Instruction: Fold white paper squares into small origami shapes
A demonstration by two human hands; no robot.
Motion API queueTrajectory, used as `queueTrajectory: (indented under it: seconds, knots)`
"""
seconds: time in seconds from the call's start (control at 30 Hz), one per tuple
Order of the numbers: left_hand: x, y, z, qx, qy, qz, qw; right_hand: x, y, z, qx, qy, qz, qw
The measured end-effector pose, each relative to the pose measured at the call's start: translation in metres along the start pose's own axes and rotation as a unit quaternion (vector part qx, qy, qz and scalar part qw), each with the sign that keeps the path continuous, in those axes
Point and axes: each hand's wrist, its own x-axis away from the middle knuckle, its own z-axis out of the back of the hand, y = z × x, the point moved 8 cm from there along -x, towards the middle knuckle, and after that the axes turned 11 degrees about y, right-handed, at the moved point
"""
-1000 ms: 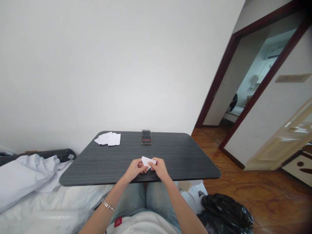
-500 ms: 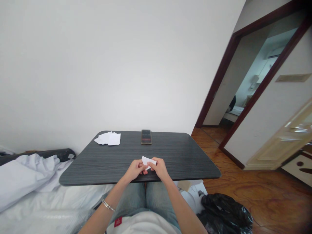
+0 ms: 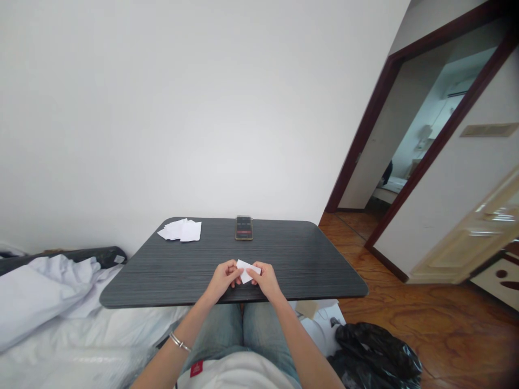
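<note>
A small piece of white paper [image 3: 248, 269], apparently folded, is held just above the near edge of the dark table [image 3: 284, 248]. My left hand [image 3: 224, 276] pinches its left side between thumb and fingers. On the right side, my right hand [image 3: 265, 278] grips it with the thumb on top. The fingers beneath the paper are partly hidden. Farther back on the left of the table lies a loose pile of white paper pieces [image 3: 180, 230].
A phone [image 3: 244, 228] stands near the table's back edge, by the white wall [image 3: 227, 108]. White cloth [image 3: 48, 292] covers the area to the left. A black plastic bag [image 3: 373, 351] sits on the wooden floor [image 3: 405, 319], right of my legs.
The left fingers have shifted slightly on the paper, and more of its face shows between my thumbs. The pile and the phone have stayed in place.
</note>
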Motion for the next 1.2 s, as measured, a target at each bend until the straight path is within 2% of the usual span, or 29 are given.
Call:
queueTrajectory:
  seconds: [0.23,0.47,0.8,0.93,1.03,1.2]
  knots:
    - [0.0,-0.001,0.003,-0.011,0.008,-0.007,1.0,-0.001,0.002,-0.001,-0.018,0.003,-0.022,1.0]
    - [-0.002,-0.005,0.012,0.002,0.04,-0.02,0.999,-0.002,0.007,-0.006,-0.064,-0.017,-0.042,0.997]
    - [-0.003,-0.014,0.01,0.047,0.043,0.046,0.997,-0.004,0.006,0.007,-0.075,0.059,-0.026,0.995]
    - [-0.003,-0.014,0.009,0.041,0.04,0.054,0.997,-0.003,0.004,0.008,-0.066,0.065,-0.017,0.996]
    - [-0.003,-0.009,0.007,0.028,0.031,0.038,0.998,-0.002,0.001,0.006,-0.065,0.053,-0.016,0.996]
    - [-0.001,0.003,0.006,-0.049,0.028,-0.024,0.998,-0.003,0.003,0.004,-0.081,0.039,-0.039,0.995]
